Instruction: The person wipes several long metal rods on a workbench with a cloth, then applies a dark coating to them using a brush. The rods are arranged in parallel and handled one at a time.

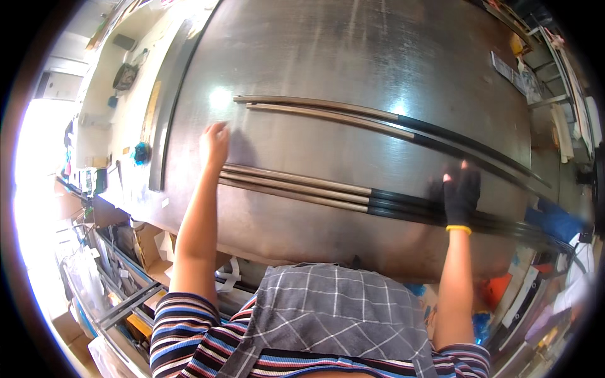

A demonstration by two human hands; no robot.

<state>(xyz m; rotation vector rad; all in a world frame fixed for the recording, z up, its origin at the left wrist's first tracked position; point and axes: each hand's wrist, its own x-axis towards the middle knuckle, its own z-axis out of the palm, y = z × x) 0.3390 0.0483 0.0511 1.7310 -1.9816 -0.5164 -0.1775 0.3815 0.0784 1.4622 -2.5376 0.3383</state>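
Observation:
Two long slim bars (328, 114), bronze at the left and black at the right, lie slanting across the metal table (302, 239). Nearer to me, three similar bars (296, 189) lie side by side. My bare left hand (215, 145) is above the table, just beyond the left ends of the near bars; its fingers are curled together, and nothing shows in them. My right hand (462, 194), in a black glove with bare fingertips and a yellow cuff, hovers between the two groups, over the black part. Its fingers are apart and hold nothing visible.
A long dark metal strip (173, 107) runs along the table's left edge, beside a pale surface with a blue roll (140, 153). A paper sheet (508, 72) lies at the far right. Racks and boxes (148, 246) crowd the lower left; an orange object (496, 288) and blue cloth (554, 220) sit at the right.

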